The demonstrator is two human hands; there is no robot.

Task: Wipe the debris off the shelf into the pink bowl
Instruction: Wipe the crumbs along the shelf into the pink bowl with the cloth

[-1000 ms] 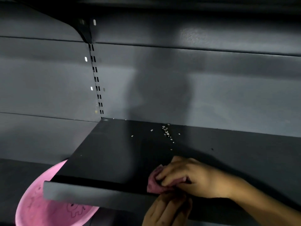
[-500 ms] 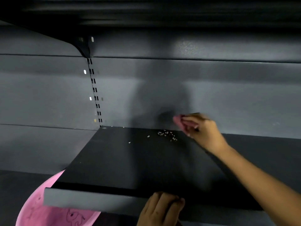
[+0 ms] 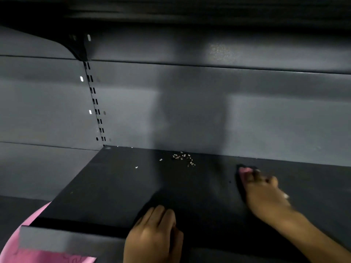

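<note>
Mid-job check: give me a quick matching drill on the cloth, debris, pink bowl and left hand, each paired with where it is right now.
Things:
1. pink cloth
2. debris
3. pink bowl
4. left hand

Places:
A. below the shelf's left front corner
B. near the shelf's back edge
C. resting on the shelf's front edge
D. under the right hand's fingers

Pairs: 1-D, 2-B, 3-A, 4-C

Both my arms are bare, with no sleeve showing anywhere up to the frame's edge. My left hand (image 3: 153,236) and right hand (image 3: 264,194) wear nothing: I see no glove, ring or watch. Motion blurs my right hand.
</note>
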